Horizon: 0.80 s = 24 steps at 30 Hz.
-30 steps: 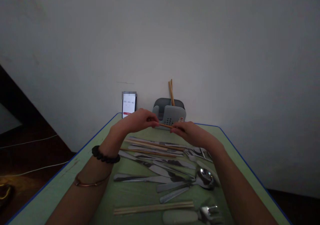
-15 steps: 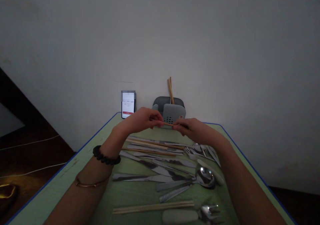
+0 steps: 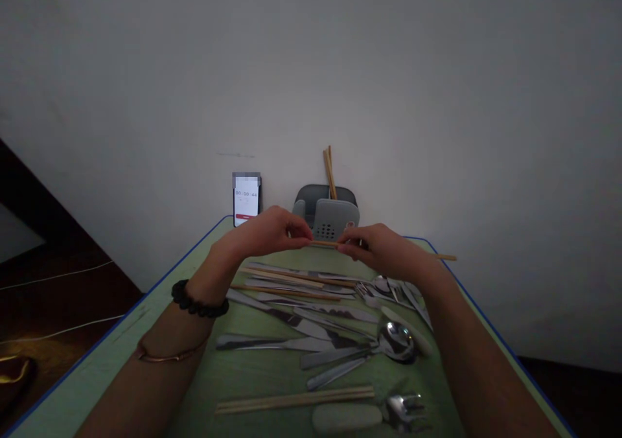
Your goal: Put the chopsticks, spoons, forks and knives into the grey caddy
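Observation:
My left hand and my right hand are raised together above the green table, fingertips pinched on a thin wooden chopstick. The stick lies level between them, and its far end pokes out past my right wrist at the right. Just behind the hands stands a grey cutlery holder with two chopsticks upright in it. Under the hands lie several knives, chopsticks, forks and spoons in a loose spread.
A phone showing a timer leans on the white wall at the table's far left corner. A large spoon lies at the right, a chopstick pair and a fork near the front edge. Dark floor with cables is at the left.
Both hands rose slightly and stayed pinched on the chopstick. Its right end now shows beyond my right wrist. The timer went from 43 to 44.

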Motion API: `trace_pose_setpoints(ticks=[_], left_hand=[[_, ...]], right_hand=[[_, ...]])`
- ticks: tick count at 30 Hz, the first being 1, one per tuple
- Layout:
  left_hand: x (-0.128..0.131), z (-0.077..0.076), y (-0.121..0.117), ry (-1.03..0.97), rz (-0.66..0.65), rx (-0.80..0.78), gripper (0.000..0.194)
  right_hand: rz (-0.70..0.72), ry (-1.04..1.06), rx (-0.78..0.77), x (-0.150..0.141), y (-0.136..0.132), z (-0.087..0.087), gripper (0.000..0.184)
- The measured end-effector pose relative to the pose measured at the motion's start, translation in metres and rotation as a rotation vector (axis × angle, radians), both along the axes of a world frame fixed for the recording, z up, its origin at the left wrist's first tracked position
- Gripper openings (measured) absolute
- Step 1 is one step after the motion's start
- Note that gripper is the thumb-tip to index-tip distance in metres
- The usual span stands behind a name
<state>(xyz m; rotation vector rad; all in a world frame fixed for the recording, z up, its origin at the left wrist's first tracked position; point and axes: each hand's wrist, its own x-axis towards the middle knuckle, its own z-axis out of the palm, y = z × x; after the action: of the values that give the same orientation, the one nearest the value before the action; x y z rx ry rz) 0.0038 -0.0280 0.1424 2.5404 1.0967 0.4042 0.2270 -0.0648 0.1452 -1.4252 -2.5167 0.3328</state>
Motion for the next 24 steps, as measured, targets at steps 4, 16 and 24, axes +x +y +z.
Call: trace_pose_setpoints(ticks=[4, 16, 24], left_hand=[[0.003, -0.001, -0.002, 0.096, 0.029, 0.108, 0.019], [0.009, -0.003, -0.002, 0.311, 0.053, 0.325, 0.020], [0.001, -0.007, 0.005, 0.097, -0.003, 0.039, 0.023]], right_hand=[[-0.018, -0.045, 0.034, -0.004, -0.001, -0.002, 0.025], [-0.020, -0.075, 0.053, -0.007, 0.000, -0.003, 0.025], [-0.023, -0.070, 0.063, -0.002, 0.003, -0.006, 0.025]])
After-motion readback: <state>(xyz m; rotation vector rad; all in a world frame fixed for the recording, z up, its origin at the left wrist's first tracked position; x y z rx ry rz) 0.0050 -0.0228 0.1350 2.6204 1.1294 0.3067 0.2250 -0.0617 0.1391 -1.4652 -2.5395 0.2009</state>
